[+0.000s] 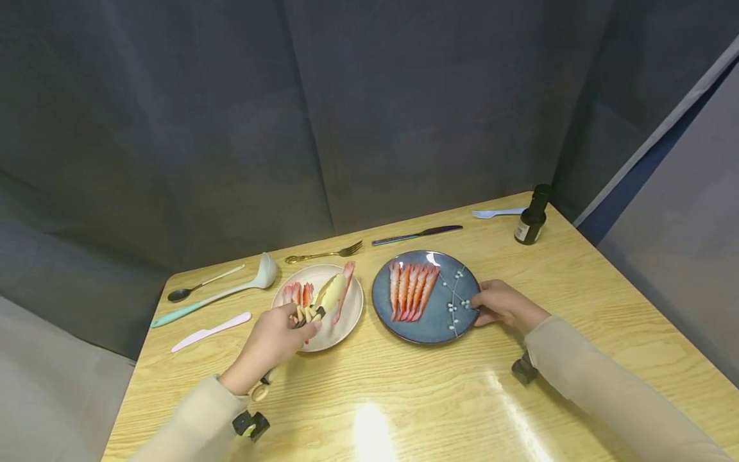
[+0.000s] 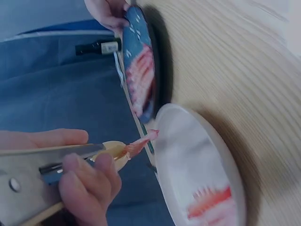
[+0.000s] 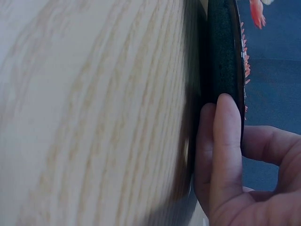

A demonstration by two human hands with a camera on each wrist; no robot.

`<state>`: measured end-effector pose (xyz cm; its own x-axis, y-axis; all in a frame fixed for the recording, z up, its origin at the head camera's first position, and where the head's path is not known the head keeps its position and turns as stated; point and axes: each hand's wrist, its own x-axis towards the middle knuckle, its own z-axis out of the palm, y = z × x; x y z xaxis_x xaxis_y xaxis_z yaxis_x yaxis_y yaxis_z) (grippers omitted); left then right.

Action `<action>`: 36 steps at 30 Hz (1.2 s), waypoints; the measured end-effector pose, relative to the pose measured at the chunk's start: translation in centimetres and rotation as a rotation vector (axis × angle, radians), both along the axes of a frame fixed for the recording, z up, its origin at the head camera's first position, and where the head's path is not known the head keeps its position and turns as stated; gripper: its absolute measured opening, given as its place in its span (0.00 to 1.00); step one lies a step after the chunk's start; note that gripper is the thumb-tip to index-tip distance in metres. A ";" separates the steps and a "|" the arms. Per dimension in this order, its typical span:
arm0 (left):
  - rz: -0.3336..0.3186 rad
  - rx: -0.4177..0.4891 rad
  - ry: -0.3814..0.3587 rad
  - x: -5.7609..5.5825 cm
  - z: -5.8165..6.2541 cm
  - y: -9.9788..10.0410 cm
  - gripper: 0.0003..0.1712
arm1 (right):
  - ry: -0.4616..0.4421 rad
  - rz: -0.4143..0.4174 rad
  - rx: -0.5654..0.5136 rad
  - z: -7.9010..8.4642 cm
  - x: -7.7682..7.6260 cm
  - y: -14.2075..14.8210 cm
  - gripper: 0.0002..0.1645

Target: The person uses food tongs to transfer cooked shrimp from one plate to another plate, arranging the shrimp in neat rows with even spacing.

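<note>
My left hand (image 1: 283,337) grips a pair of tongs (image 1: 330,295) with cream-coloured tips, over the pale plate (image 1: 353,316). Held between the tips is a pink-and-white shrimp (image 1: 345,292), its end sticking out past them in the left wrist view. Several other shrimp (image 1: 297,294) lie on the pale plate's far left part. Thumb and fingers of my right hand (image 1: 499,305) pinch the right rim of the blue plate (image 1: 439,324), thumb and fingers on opposite faces. A row of several shrimp (image 1: 411,292) lies side by side on this plate's left half.
Along the back are a gold fork (image 1: 323,254), a dark knife (image 1: 417,235), a light blue fork (image 1: 496,212) and a dark bottle (image 1: 532,217). On the left lie a black spoon (image 1: 180,294), a ladle (image 1: 231,292) and a pink knife (image 1: 210,331). Dark curtains enclose the table.
</note>
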<state>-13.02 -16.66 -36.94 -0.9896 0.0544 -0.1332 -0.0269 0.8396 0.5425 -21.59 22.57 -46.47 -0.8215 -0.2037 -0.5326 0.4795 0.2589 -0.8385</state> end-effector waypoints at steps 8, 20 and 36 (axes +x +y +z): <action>-0.134 0.068 -0.014 -1.4 0.6 5.2 0.17 | 0.002 0.008 0.007 0.0 0.0 0.3 0.34; -0.276 0.037 0.006 -2.4 -1.1 11.4 0.19 | -0.006 0.007 -0.024 -0.3 0.2 0.2 0.34; -0.309 -0.029 0.027 -3.1 -2.9 13.2 0.19 | 0.005 -0.015 -0.024 0.1 0.3 0.1 0.31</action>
<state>-16.17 -3.44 -39.89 -0.9301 0.3494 -0.1135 0.2456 0.8212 0.5151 -21.30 22.72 -46.39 -0.8271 -0.2040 -0.5238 0.4791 0.2316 -0.8467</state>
